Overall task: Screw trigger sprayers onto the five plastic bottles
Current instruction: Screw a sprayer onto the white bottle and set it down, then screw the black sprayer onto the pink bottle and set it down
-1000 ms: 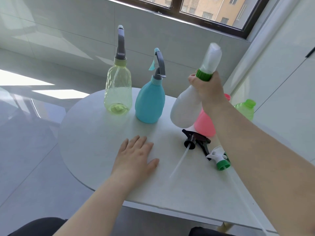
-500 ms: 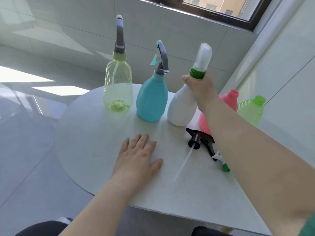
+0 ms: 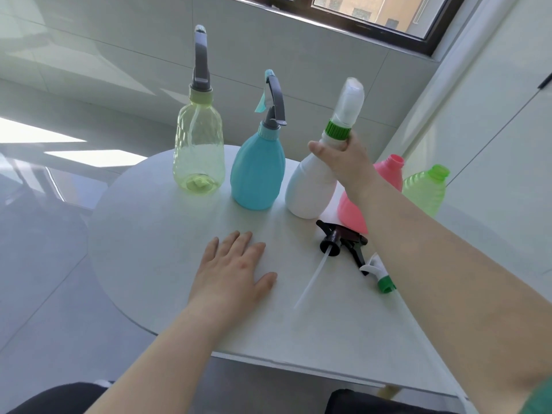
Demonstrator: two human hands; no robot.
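Grip: the right hand (image 3: pixel 343 162) curls round the neck of the white opaque plastic bottle (image 3: pixel 307 189), thumb in front, just under the green ribbed collar of its fitted sprayer.
Bottle axis: long axis leans, top toward the right and the window, base at the round pale table (image 3: pixel 155 234) just beside the blue plastic bottle (image 3: pixel 258 174). Whether the base sits flat, I cannot tell.
Other hand: the left hand (image 3: pixel 233 273) lies flat on the table, fingers straight, holding nothing.
Finished row: the clear yellow-green bottle (image 3: pixel 198 156), the blue one and the white one carry sprayers.
Left to do: the pink plastic bottle (image 3: pixel 388 171) and the clear green plastic bottle (image 3: pixel 424 189) stand open-necked.
Key relation: the pink bottle is just behind the right wrist; the loose black trigger sprayer (image 3: pixel 340 239) lies on its side nearer the person than the grip, its dip tube pointing back at them; the white-and-green trigger sprayer (image 3: pixel 379 276) lies just beside it, partly under the right forearm.
Nearer hand: the right, to both bottles and both sprayers.
Next move, as I judge: let go of the white bottle, draw the right hand back and down to the black sprayer.
Arm pose: the right arm is stretched forward, nearly straight.
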